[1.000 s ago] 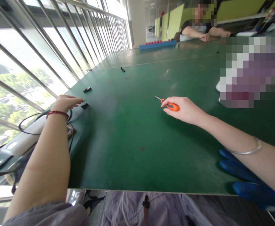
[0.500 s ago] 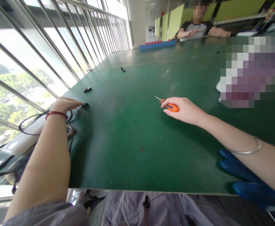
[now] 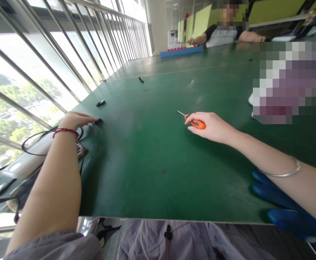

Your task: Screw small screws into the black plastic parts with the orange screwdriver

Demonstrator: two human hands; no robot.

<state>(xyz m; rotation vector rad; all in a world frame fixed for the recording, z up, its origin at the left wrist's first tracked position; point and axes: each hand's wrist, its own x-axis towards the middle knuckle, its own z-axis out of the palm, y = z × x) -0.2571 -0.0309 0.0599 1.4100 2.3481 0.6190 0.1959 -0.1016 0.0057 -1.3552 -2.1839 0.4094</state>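
Observation:
My right hand (image 3: 212,126) is closed loosely around the orange and grey handle of a screwdriver (image 3: 199,124). Its thin metal shaft points away to the upper left, over the green tabletop (image 3: 147,144). Over at the left side of the table, my left hand (image 3: 79,120) pinches a small black part (image 3: 99,121) at its fingertips. The part is too small and dark to name. Just beyond it lies a similar black piece (image 3: 100,103), and another black bit (image 3: 141,79) lies farther back.
Metal railings (image 3: 65,47) run along the left. Cables and a white device (image 3: 30,159) lie by my left forearm, and blue gloves (image 3: 277,195) under my right. A blue strip with red knobs (image 3: 181,51) is at the far edge, where a person (image 3: 223,36) sits.
The black part at my left fingertips has shifted very slightly. My right hand and the screwdriver stay almost still. Across the table, the person's arm has reached out to the blue strip.

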